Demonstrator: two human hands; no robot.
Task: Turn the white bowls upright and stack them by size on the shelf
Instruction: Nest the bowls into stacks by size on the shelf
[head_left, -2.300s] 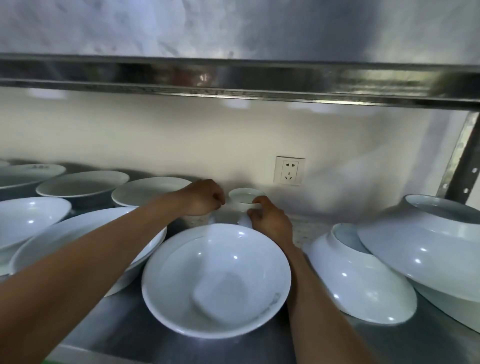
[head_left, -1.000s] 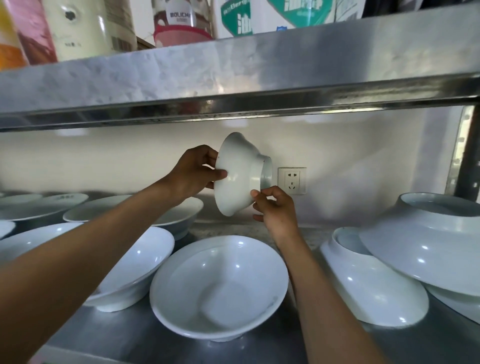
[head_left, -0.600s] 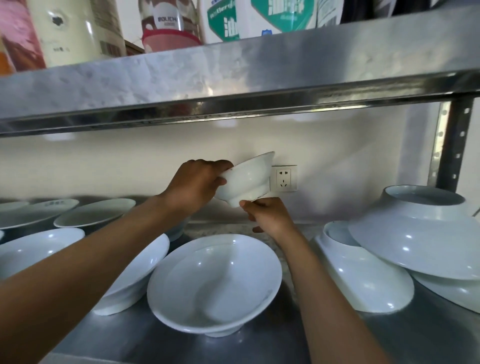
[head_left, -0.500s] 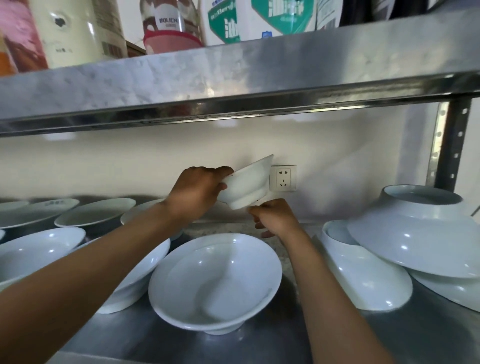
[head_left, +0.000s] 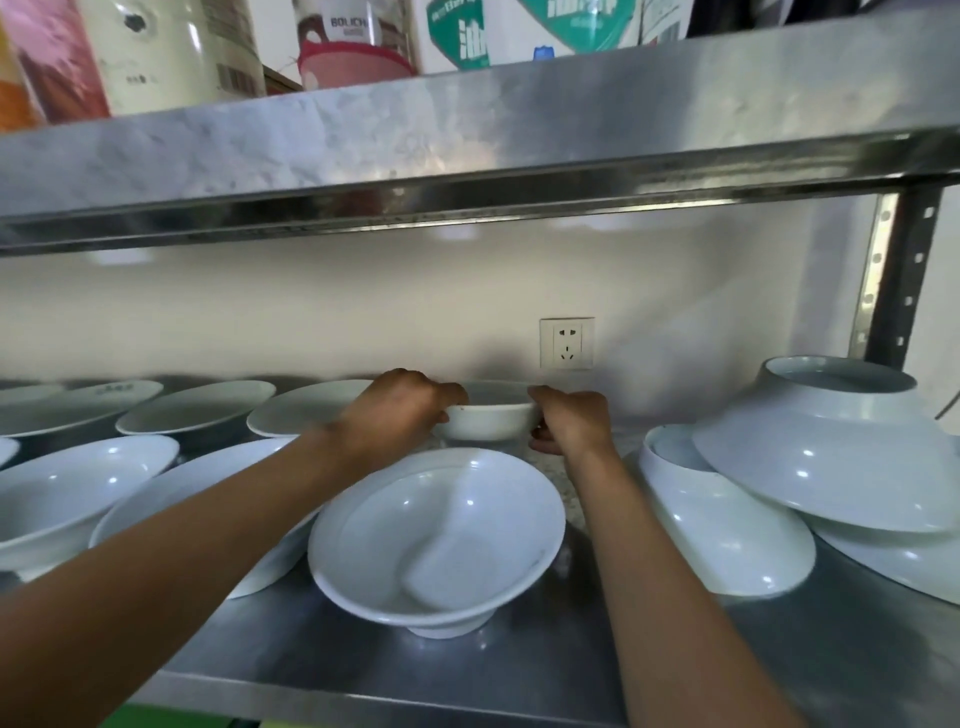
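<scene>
**Small bowl now upright at the back of the shelf**

You have turned the small bowl (head_left: 491, 418) mouth-up and lowered it from mid-air to the shelf (head_left: 519, 675), behind the large upright bowl (head_left: 436, 535). Your left hand (head_left: 400, 410) and right hand (head_left: 569, 421) grasp its rim on either side. The overturned bowls (head_left: 831, 447) on the right, by my reading, wait their turn.

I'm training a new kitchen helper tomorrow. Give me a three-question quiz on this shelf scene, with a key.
1. True or false: the small bowl held by both hands is upside down.
2. Which bowls are not yet turned upright? A) the row on the left B) the pile on the right C) the large bowl in front
3. Fill in: on the wall behind the small bowl is a ____.

Key: 1 false; 2 B; 3 power socket. The left hand and right hand grip the rim.
</scene>
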